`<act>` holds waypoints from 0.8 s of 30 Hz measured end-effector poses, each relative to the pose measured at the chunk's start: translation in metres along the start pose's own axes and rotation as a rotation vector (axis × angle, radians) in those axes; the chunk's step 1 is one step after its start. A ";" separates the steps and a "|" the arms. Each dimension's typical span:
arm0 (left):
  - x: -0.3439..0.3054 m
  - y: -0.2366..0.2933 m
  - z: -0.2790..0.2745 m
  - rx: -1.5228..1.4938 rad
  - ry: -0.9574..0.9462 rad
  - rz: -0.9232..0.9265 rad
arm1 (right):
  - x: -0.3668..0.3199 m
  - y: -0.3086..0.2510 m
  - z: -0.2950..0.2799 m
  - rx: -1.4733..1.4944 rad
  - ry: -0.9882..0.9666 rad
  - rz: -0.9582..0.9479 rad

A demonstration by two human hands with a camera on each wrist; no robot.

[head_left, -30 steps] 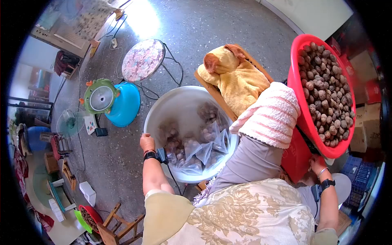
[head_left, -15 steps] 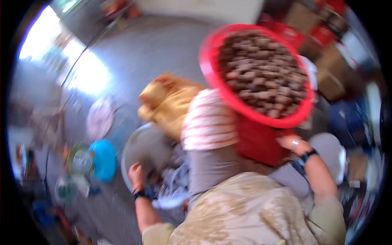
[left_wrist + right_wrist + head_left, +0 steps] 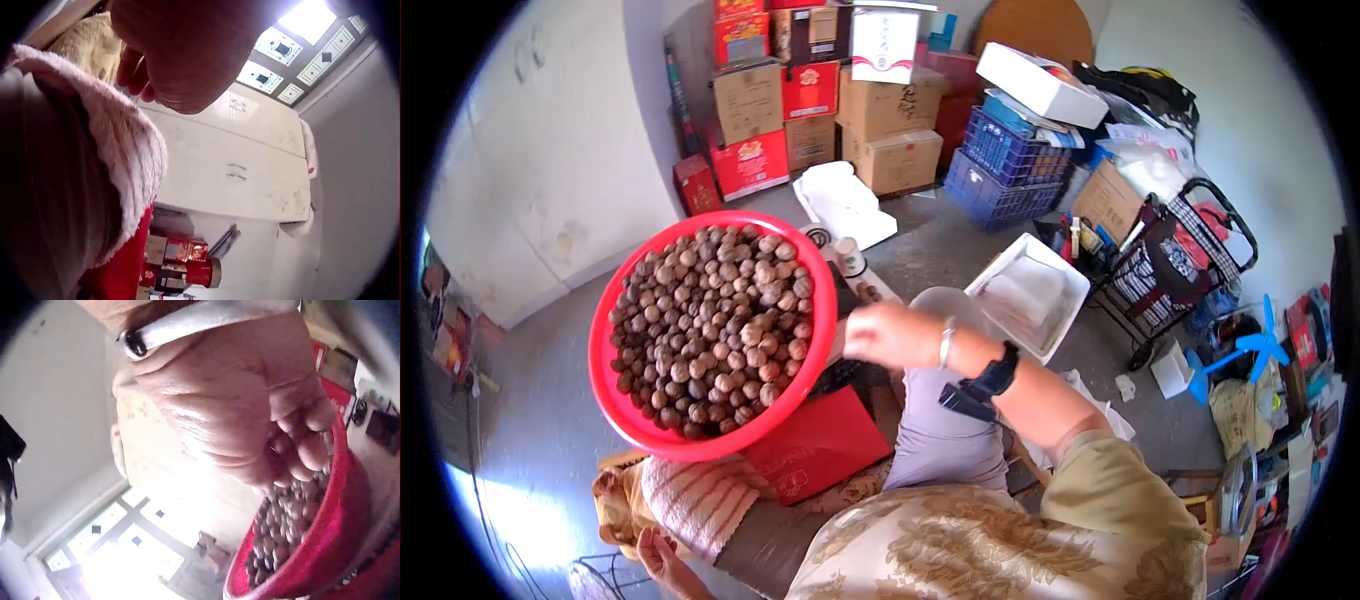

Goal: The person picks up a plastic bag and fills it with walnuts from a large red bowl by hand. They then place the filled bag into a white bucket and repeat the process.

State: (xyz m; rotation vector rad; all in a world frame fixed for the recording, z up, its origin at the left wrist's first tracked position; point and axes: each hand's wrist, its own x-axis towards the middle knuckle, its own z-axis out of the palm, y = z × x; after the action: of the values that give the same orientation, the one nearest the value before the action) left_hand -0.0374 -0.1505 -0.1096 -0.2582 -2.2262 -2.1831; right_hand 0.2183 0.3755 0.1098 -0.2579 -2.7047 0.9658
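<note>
A large red basin heaped with walnuts stands in front of the person in the head view. The right hand is just beside the basin's right rim. In the right wrist view the fingers hang bent over the walnuts, and nothing shows in their grasp. The left hand is low at the bottom left, near the pink striped towel over the person's leg. Its fingers are loosely bent and hold nothing. A yellow plush cloth lies beside that towel.
A red box sits under the basin's near edge. Stacked cartons and blue crates stand at the back. To the right are a white foam tray and a wheeled shopping cart. A white cabinet stands at the left.
The head view has swung to the right, so the white tub with bagged walnuts is out of sight. The left hand has left the tub's rim. The right hand has risen beside the red basin.
</note>
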 end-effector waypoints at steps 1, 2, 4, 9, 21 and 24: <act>0.001 0.008 0.013 0.025 0.012 0.069 | -0.010 0.002 -0.025 -0.065 0.161 0.068; 0.003 0.016 0.015 0.192 -0.051 0.039 | -0.021 0.012 -0.045 -0.077 0.357 0.127; -0.012 0.045 0.042 0.164 -0.032 0.050 | -0.044 0.050 -0.083 -0.185 0.607 0.259; -0.008 0.035 0.042 0.105 -0.044 0.086 | -0.129 0.202 -0.131 -0.567 0.702 0.770; 0.000 0.001 0.041 0.215 0.089 0.147 | -0.195 0.327 -0.102 -0.660 0.089 1.114; -0.003 0.010 0.045 0.233 0.090 0.122 | -0.201 0.332 -0.100 -0.833 -0.009 1.018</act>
State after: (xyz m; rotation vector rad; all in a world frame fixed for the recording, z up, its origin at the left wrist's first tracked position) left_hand -0.0280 -0.1065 -0.1011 -0.2762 -2.3195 -1.8183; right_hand 0.4656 0.6387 -0.0645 -1.8680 -2.7526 -0.1201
